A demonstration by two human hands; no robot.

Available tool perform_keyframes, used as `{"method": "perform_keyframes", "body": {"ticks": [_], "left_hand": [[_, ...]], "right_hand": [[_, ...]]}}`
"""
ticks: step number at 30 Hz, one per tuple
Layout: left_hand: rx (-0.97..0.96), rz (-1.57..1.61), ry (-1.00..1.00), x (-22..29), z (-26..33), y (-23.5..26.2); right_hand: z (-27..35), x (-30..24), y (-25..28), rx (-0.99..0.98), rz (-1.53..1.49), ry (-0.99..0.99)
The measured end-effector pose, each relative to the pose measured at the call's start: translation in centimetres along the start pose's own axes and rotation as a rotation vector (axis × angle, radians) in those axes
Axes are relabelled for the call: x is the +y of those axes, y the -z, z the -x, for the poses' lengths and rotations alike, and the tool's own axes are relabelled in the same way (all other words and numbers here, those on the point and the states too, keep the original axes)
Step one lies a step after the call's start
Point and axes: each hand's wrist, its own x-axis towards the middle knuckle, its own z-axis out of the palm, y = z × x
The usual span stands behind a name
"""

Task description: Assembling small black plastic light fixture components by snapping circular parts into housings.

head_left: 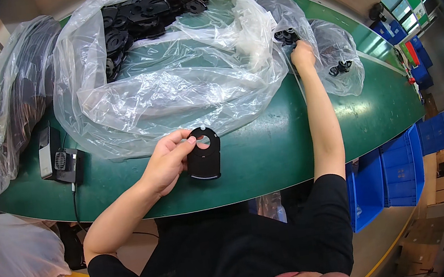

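Observation:
My left hand [164, 161] is closed on the edge of a flat black plastic plate [204, 166]. The plate is rounded at the top, with a round hole, and stands upright above the near part of the green table. Farther off on the right, my right hand [303, 55] reaches to the mouth of a clear plastic bag [284, 9]. Its fingers are curled beside small black parts [286, 36] in that bag; what they grip, if anything, is hidden. A big clear bag [161, 99] lies spread open between the hands, with many black plastic plates [143, 11] heaped at its back.
Another clear bag [341, 44] with small black parts [340, 68] lies on the right. A black boxy device [62, 159] with a cable stands left on the green table [270, 160]. Filled bags [17, 98] line the far left. Blue crates [387, 175] sit below the right edge.

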Motion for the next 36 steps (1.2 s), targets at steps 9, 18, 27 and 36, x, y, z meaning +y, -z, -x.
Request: {"method": "perform_keyframes", "body": {"ticks": [9,18,27,36], "left_hand": [[0.007,0.121,0.05,-0.1,0.3,0.1],[-0.175,0.211,0.091,-1.0,-0.1,-0.7],[-0.193,0.156,0.046,-1.7,0.6,-0.4],[-0.136,0.072,-0.009,-1.6,1.0,-0.9]], "right_hand": [[9.9,-2.9,6.4,0.054,-0.999,0.191],[27.0,-7.2,11.4,0.125,-0.836,1.235],[29.1,-8.3,11.1,0.012,-0.645,1.287],[28.9,-8.4,10.7,-0.23,-1.106,0.684]]}}
